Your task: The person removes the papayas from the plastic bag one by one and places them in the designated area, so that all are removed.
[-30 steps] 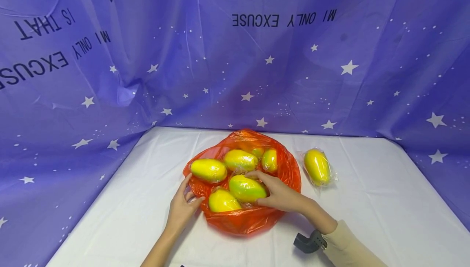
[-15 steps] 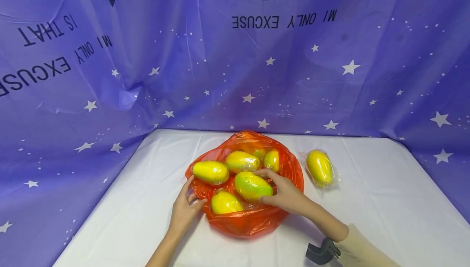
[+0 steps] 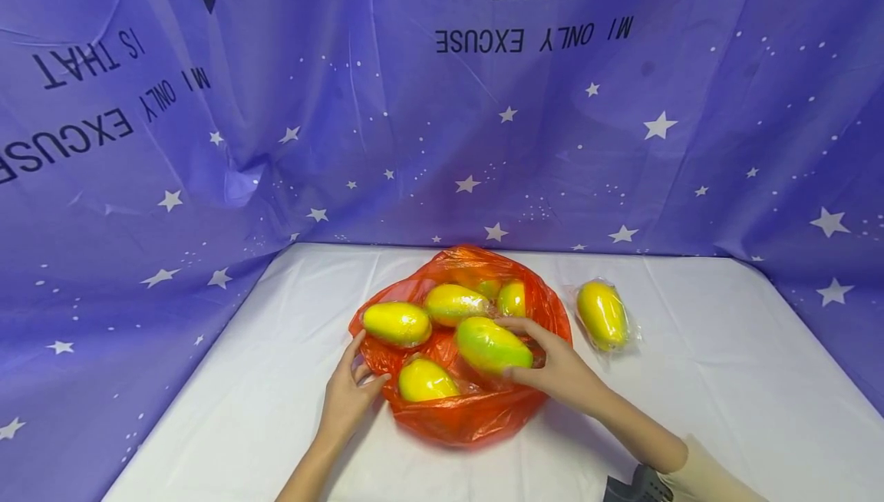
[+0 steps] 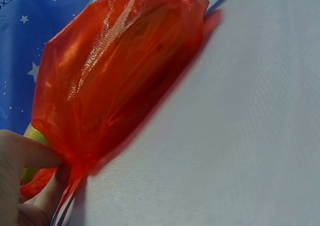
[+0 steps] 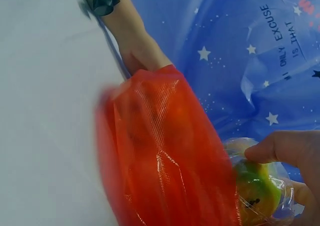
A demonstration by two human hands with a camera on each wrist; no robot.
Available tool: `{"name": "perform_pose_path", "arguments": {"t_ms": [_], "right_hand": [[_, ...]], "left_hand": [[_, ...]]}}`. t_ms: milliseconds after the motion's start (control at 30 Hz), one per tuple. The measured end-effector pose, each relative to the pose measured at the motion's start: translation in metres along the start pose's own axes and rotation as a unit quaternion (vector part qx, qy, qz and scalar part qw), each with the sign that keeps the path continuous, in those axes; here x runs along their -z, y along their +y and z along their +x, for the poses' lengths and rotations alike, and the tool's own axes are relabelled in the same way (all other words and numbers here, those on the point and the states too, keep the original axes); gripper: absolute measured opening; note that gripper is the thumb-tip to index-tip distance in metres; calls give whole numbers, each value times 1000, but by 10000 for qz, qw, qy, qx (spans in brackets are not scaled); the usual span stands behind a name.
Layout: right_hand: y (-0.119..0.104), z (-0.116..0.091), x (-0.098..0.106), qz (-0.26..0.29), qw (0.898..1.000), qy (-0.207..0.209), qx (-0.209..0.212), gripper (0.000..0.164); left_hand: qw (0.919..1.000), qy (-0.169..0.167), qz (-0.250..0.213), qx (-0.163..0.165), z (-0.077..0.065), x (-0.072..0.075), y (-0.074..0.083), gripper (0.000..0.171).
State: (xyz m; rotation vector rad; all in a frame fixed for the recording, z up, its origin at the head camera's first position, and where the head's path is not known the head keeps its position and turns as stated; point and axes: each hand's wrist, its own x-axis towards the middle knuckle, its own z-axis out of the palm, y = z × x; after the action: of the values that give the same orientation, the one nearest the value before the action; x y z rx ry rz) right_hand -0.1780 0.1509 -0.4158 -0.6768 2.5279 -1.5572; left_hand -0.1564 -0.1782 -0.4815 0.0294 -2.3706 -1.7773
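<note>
Pinching the red bag, left hand faces right hand — curled round a mango.

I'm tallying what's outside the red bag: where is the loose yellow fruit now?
In the head view, the loose yellow fruit lies wrapped on the white tabletop, just right of the red bag, before the purple curtain.

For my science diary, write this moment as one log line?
left hand: pinches red bag; right hand: grips yellow-green fruit; loose fruit: on table beside bag
</note>
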Motion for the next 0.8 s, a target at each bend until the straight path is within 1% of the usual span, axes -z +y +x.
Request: {"name": "perform_pose_path", "arguments": {"t_ms": [233, 400, 500, 633, 800], "right_hand": [[-1, -8, 6, 5, 9998, 172, -50, 62], [-2, -12, 9, -151, 9988, 429, -175, 63], [-2, -14, 11, -265, 9978, 594, -136, 64], [1, -17, 15, -320, 9967, 744, -89, 66], [5, -20, 20, -284, 9958, 838, -224, 66]], "left_hand": [[9998, -103, -177, 44, 1, 0, -1, 84], [9998, -84, -170, 78, 1, 0, -1, 85], [9998, -72, -148, 85, 1, 1, 0, 84], [9997, -87, -202, 56, 0, 0, 2, 84], [9996, -79, -252, 35, -1, 0, 3, 84]]}}
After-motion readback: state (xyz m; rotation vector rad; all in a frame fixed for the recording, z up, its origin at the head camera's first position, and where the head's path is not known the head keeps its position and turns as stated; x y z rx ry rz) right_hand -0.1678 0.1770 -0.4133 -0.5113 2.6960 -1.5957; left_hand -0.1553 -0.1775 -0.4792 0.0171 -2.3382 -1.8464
